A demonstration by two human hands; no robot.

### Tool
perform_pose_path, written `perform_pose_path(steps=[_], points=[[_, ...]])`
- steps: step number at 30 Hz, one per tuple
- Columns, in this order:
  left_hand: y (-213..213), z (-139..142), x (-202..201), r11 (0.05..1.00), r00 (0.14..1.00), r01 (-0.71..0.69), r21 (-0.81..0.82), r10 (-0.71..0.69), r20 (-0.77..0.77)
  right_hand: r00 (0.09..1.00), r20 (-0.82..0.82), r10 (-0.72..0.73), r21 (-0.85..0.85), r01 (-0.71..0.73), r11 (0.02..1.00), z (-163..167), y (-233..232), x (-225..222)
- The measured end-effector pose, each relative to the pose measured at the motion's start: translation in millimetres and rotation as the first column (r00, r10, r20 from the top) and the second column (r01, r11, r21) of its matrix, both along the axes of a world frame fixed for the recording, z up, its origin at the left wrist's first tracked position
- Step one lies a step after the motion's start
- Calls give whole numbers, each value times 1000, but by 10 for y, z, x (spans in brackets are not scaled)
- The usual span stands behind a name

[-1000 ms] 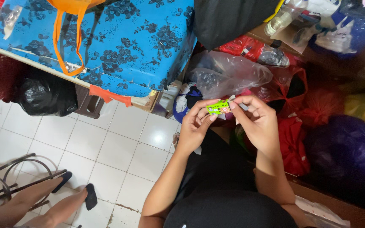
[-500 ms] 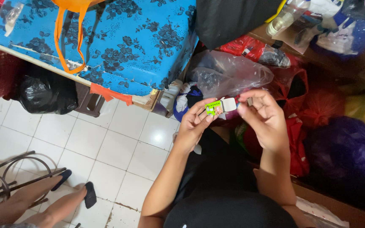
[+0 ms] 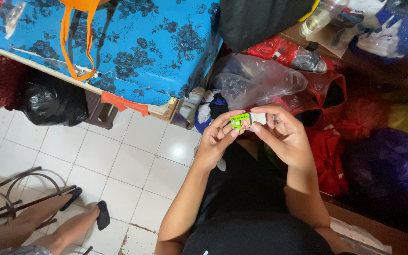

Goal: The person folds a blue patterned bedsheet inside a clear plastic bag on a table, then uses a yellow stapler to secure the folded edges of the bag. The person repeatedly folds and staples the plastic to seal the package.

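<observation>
Both hands are up in front of the chest, working 1 tiny thing between them. The left hand (image 3: 216, 141) pinches a small green packet (image 3: 240, 122) by its near end, thumb and forefinger closed on it. The right hand (image 3: 284, 134) has its fingertips closed on the pale white piece (image 3: 258, 118) that sits touching the packet's right end. Whether that piece is a tab of the packet or a separate part, I cannot tell at this size.

To handle this well, I'd say: grip close to the join, keep the left pinch firm and let the right fingertips do the fine work, with the packet held over the lap so nothing small drops out of reach.

And there is plenty to lose it in. Just beyond the hands lies a crumpled clear plastic bag (image 3: 256, 80), with red bags (image 3: 327, 156) to the right and a purple bag (image 3: 388, 165) past those. A blue floral box (image 3: 133, 47) with an orange strap (image 3: 79, 42) fills the upper left, a black bag (image 3: 53, 101) tucked beneath it. Lower left, on the white tiled floor (image 3: 119, 160), another person's feet in dark sandals (image 3: 102, 215) rest beside a metal frame (image 3: 15, 193).
</observation>
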State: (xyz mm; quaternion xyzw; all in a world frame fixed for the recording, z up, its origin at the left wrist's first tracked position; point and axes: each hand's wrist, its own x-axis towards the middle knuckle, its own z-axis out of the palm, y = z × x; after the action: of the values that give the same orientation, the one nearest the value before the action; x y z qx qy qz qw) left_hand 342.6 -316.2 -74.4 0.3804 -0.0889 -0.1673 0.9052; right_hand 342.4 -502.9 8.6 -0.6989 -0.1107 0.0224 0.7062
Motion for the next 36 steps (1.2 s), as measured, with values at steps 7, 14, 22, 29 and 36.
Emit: perform_pose_path(steps=[7, 14, 22, 29, 36], points=[[4, 66, 10, 998, 999, -36, 57, 34, 34, 990, 117, -72, -136, 88, 987, 33, 53, -4], [10, 191, 26, 971, 989, -133, 201, 116, 97, 994, -12, -109, -1, 109, 994, -17, 110, 10], [-8, 276, 18, 946, 978, -197, 258, 173, 113, 993, 69, -98, -215, 111, 970, 18, 53, 18], [-38, 267, 3, 930, 970, -227, 288, 188, 155, 984, -7, -177, -112, 175, 978, -93, 82, 52], [-46, 252, -31, 937, 968, -242, 253, 214, 131, 979, -119, -167, 60, 175, 983, -142, 94, 58]])
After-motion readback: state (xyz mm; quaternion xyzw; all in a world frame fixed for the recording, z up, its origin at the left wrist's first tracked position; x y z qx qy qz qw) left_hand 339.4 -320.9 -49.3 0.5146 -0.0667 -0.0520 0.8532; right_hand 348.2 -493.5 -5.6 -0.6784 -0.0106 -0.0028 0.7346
